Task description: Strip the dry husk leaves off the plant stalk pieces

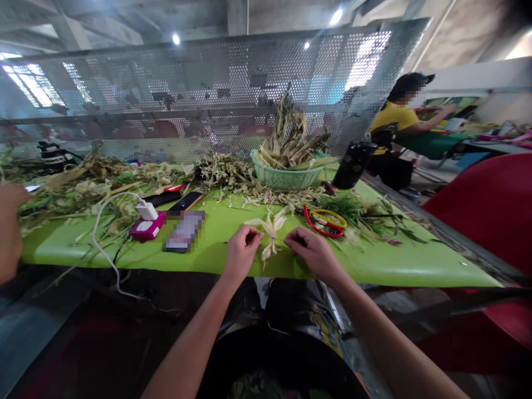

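A pale dried corn husk, shaped with spread leaves at the top and a narrow tail below, sits at the front of the green table between my hands. Just left of its middle, my left hand is closed with thumb and fingertips pinched together. On the other side my right hand pinches in the same way. A faint thin thread seems to run from the husk's waist to the fingertips of both hands. Its exact course is too fine to follow.
A green basket of dried husks stands behind. Red-and-yellow-handled scissors lie right of my hands. Left are a phone, another phone and a magenta power socket with a white cable. A person's hand is at far left.
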The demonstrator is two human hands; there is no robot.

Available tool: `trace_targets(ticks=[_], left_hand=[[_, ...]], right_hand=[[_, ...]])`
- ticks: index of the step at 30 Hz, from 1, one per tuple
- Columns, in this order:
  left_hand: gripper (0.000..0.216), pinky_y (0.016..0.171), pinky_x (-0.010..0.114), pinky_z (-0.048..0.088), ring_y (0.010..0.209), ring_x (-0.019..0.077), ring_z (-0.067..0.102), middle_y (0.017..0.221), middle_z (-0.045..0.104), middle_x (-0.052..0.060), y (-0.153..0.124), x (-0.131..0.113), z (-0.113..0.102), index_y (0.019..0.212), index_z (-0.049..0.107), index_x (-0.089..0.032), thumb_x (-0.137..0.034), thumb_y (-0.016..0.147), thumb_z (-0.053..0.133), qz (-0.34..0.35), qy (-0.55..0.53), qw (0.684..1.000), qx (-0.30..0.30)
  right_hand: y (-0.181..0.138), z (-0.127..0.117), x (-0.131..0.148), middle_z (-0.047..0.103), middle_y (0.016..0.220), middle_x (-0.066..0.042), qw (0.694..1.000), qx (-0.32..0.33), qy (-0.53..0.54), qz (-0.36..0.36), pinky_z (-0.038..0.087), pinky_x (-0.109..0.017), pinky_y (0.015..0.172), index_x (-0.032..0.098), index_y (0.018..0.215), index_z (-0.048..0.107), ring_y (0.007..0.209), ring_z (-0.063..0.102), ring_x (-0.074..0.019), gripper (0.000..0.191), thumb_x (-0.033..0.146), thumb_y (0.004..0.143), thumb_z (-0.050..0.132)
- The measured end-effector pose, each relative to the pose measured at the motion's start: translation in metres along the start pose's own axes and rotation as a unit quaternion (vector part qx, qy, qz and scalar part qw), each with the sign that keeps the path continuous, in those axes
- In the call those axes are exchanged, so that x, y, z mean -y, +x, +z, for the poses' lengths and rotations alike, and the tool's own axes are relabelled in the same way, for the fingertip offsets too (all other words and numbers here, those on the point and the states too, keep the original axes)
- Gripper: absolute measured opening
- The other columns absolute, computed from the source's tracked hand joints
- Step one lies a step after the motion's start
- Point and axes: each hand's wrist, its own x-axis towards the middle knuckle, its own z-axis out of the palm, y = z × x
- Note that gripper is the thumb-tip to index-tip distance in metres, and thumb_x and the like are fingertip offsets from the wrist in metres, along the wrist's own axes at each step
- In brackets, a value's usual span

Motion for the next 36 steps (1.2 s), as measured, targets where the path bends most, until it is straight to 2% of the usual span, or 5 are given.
trace_targets(ticks=[5, 9, 18, 26, 36], left_hand=[[0.026, 0.068, 0.024, 0.043, 0.070, 0.0115, 0.055, 0.082, 0.063, 0.003, 0.004, -0.008, 0.003, 0.083, 0.056, -0.016, -0.039, 0.077, 0.065, -0.079, -0.223, 0.970, 0.052], [0.025, 0.063, 0.022, 0.040, 0.067, 0.0093, 0.052, 0.090, 0.065, 0.005, 0.004, -0.012, 0.009, 0.083, 0.055, -0.016, -0.040, 0.081, 0.061, -0.096, -0.296, 0.946, 0.091], [0.030, 0.056, 0.021, 0.036, 0.057, 0.0077, 0.048, 0.067, 0.056, -0.002, 0.009, 0.001, 0.011, 0.075, 0.052, -0.015, -0.040, 0.073, 0.069, -0.128, -0.278, 0.950, 0.052], [0.036, 0.061, 0.021, 0.038, 0.063, 0.0079, 0.050, 0.071, 0.057, -0.001, 0.014, 0.007, 0.010, 0.080, 0.057, -0.013, -0.038, 0.064, 0.077, -0.146, -0.240, 0.955, 0.096], [0.032, 0.061, 0.021, 0.038, 0.062, 0.0074, 0.049, 0.072, 0.057, 0.000, 0.013, 0.005, 0.014, 0.080, 0.059, -0.012, -0.035, 0.066, 0.075, -0.114, -0.201, 0.965, 0.127]], right_hand=[[0.000, 0.001, 0.002, 0.060, 0.069, 0.000, 0.998, 0.009, -0.057, -0.016, 0.039, -0.026, 0.060, 0.019, 0.076, 0.059, 0.064, 0.053, -0.0157, 0.016, 0.033, 0.083, 0.055], [0.001, 0.004, 0.004, 0.059, 0.070, -0.001, 0.997, 0.015, -0.074, -0.033, 0.038, -0.026, 0.061, 0.020, 0.075, 0.055, 0.065, 0.052, -0.0160, 0.016, 0.032, 0.085, 0.050], [-0.003, 0.003, 0.001, 0.060, 0.069, -0.001, 0.995, -0.013, -0.094, -0.031, 0.038, -0.027, 0.061, 0.019, 0.073, 0.056, 0.065, 0.053, -0.0160, 0.015, 0.031, 0.084, 0.054], [0.006, 0.004, 0.017, 0.052, 0.065, 0.002, 0.989, 0.015, 0.142, 0.037, 0.042, -0.024, 0.052, 0.019, 0.072, 0.055, 0.056, 0.048, -0.0122, 0.026, 0.042, 0.076, 0.064], [0.011, 0.010, 0.032, 0.057, 0.066, 0.000, 0.993, -0.003, 0.119, 0.020, 0.039, -0.023, 0.050, 0.018, 0.076, 0.062, 0.056, 0.047, -0.0116, 0.025, 0.042, 0.080, 0.061]])
